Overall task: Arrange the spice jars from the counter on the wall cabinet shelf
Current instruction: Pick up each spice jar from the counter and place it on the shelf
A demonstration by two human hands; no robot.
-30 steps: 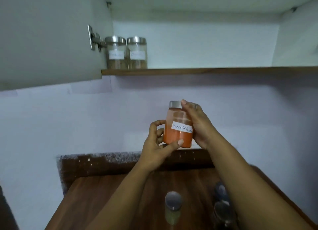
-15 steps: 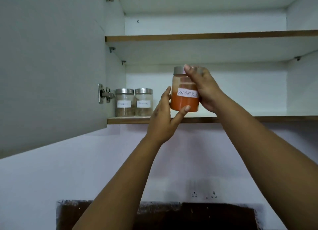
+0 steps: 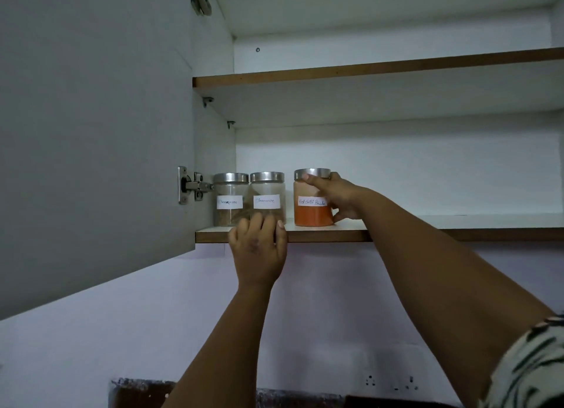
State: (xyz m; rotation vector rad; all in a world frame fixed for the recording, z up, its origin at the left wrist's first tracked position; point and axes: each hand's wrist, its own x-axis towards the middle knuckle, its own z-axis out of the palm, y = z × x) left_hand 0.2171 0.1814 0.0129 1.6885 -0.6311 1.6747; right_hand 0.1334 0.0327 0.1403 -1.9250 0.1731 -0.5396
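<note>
Three spice jars stand mid-frame on the lower shelf (image 3: pixel 335 229). Rightmost, the red chilli powder jar (image 3: pixel 312 197) stands upright in the curled right hand (image 3: pixel 338 196). Left of centre, the left hand (image 3: pixel 258 249) rests relaxed fingers on the shelf edge, below the cinnamon jar (image 3: pixel 267 195).

Single head view, tilted upward from below lower shelf (image 3: pixel 335 227), close range, facing open wall cabinet interior.
</note>
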